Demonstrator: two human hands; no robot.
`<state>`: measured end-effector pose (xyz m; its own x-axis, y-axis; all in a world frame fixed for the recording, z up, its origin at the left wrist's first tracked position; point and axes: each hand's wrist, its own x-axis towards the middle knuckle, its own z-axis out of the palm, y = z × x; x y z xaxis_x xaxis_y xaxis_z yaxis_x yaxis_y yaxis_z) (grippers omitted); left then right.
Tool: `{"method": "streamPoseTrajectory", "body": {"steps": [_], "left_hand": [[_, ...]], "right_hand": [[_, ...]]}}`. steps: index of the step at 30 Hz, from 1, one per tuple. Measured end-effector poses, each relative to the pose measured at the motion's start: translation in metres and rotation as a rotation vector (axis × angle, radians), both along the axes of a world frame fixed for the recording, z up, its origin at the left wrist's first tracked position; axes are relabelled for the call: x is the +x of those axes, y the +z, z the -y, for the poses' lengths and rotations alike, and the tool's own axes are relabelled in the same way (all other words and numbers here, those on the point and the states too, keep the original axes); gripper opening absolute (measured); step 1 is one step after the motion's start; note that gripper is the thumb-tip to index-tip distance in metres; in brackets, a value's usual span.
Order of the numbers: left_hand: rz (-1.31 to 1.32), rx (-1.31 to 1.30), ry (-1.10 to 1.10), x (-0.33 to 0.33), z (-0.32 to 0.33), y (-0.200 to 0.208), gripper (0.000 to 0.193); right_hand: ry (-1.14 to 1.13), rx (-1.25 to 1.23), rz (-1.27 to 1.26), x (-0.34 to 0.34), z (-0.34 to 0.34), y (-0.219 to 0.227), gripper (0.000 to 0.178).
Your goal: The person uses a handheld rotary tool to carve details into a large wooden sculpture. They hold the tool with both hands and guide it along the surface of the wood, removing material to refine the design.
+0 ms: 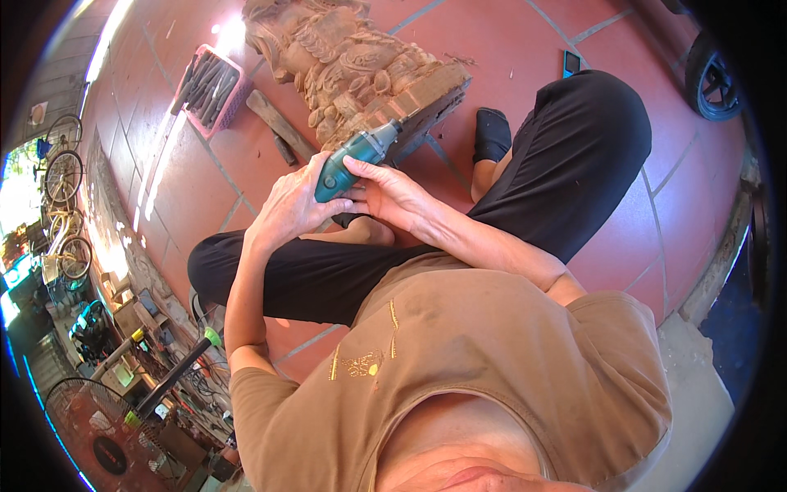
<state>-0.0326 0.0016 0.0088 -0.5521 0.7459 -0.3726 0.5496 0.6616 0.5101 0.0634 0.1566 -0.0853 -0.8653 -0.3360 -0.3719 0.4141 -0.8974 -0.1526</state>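
Both of my hands are on a teal rotary grinder (345, 170), held over my crossed legs. My left hand (290, 199) wraps the rear of its body from the left. My right hand (392, 194) grips from the other side, its thumb lying along the top of the casing. The grey metal nose points up and right, toward the near end of a carved wooden piece (352, 70). Dense relief covers that brown piece, which lies on the floor just beyond the tool. Whether the bit touches the wood cannot be made out.
A pink basket (221, 120) full of chisels stands on the red tiles (459, 37) at the far left. Beside the carving lies a wooden mallet (279, 123). A phone (571, 64) rests past my right knee, near a wheel (711, 78). A fan (106, 447) stands lower left.
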Motion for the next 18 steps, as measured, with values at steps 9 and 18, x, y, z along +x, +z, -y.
{"method": "streamPoseTrajectory", "body": {"steps": [9, 18], "left_hand": [[-0.013, -0.014, -0.003, -0.0001, -0.0002, -0.0022, 0.076], [-0.012, -0.027, -0.006, -0.0014, -0.0017, -0.0031, 0.076]], "right_hand": [[-0.002, -0.012, 0.004, -0.0005, -0.0010, -0.0022, 0.043], [-0.009, -0.021, 0.011, -0.0017, -0.0003, -0.0036, 0.042]]}}
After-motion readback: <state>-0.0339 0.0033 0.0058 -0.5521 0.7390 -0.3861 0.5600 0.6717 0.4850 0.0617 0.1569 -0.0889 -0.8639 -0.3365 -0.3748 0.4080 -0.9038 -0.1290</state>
